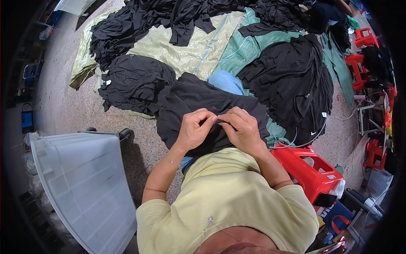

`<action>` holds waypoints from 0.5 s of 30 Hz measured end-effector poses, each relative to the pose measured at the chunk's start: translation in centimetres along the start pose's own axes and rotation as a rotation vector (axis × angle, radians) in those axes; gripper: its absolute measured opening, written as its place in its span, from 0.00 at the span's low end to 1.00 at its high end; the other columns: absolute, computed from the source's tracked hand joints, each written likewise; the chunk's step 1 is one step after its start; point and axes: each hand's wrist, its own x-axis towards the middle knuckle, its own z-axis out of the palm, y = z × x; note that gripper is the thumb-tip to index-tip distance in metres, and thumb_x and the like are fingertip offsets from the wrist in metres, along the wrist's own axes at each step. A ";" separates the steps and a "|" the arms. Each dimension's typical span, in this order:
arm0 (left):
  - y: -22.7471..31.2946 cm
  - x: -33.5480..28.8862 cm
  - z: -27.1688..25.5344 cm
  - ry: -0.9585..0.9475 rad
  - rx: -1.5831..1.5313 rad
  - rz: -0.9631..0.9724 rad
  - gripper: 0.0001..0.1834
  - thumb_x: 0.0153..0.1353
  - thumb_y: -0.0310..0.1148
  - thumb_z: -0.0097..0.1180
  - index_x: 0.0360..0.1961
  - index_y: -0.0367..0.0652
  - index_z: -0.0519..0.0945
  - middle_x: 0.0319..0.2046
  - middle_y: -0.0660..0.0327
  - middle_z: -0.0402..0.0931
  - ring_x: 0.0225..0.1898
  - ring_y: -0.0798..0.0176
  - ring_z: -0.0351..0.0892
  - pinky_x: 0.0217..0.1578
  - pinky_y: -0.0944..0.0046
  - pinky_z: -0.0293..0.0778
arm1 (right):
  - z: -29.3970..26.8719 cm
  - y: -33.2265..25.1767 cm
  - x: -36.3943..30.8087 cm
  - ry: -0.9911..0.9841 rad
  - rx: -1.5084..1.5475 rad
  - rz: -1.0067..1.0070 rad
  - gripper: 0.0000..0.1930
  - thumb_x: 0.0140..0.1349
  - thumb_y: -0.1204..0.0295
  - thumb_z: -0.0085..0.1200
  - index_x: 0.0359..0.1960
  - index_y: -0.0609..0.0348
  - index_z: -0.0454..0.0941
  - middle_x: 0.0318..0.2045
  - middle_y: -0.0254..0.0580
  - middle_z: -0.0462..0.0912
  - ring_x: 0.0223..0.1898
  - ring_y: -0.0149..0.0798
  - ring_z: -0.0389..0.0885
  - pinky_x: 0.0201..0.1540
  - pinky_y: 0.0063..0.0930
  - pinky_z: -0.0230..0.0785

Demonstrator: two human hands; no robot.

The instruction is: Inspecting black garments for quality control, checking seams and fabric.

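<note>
We have the black garment (201,95) spread over our denim-clad legs (226,81), and above its near half our left hand (196,127) and right hand (244,127) meet, each with thumb and forefinger closed in a pinch on a small bit of its dark cloth. To the left of the garment we see a heap of black clothes (137,78), and to its right a larger black heap (292,80), while a yellowish woven sheet (177,57) lies beyond it. Near us, a red stool (304,171) stands to the garment's right and a pale plastic bin (82,182) to its left.
</note>
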 end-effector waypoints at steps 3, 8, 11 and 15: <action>-0.6 -0.3 0.3 0.036 -0.049 0.026 0.08 0.60 0.27 0.63 0.32 0.31 0.81 0.22 0.59 0.75 0.26 0.70 0.72 0.29 0.69 0.68 | -0.3 0.1 0.0 -0.019 0.015 0.015 0.10 0.48 0.85 0.63 0.33 0.63 0.82 0.28 0.43 0.80 0.29 0.44 0.80 0.33 0.31 0.72; -0.1 -0.6 0.4 0.009 0.020 0.035 0.07 0.56 0.24 0.64 0.34 0.30 0.82 0.24 0.59 0.76 0.28 0.70 0.74 0.31 0.70 0.70 | 0.0 0.7 -0.4 -0.003 0.114 0.086 0.09 0.49 0.85 0.62 0.33 0.65 0.82 0.28 0.46 0.81 0.30 0.42 0.81 0.33 0.27 0.72; -0.6 -0.8 0.5 0.016 -0.018 0.046 0.06 0.55 0.21 0.62 0.34 0.30 0.82 0.25 0.59 0.76 0.28 0.69 0.74 0.31 0.70 0.69 | 0.2 0.6 -0.6 -0.004 0.221 0.195 0.07 0.52 0.84 0.61 0.34 0.66 0.82 0.28 0.43 0.81 0.31 0.36 0.81 0.34 0.24 0.71; -0.5 -1.1 1.2 0.107 -0.031 0.076 0.04 0.55 0.19 0.59 0.33 0.31 0.80 0.24 0.59 0.74 0.26 0.67 0.72 0.31 0.70 0.69 | 1.2 1.6 -1.3 -0.041 0.773 0.762 0.03 0.60 0.81 0.59 0.35 0.66 0.82 0.31 0.33 0.83 0.32 0.23 0.77 0.39 0.16 0.68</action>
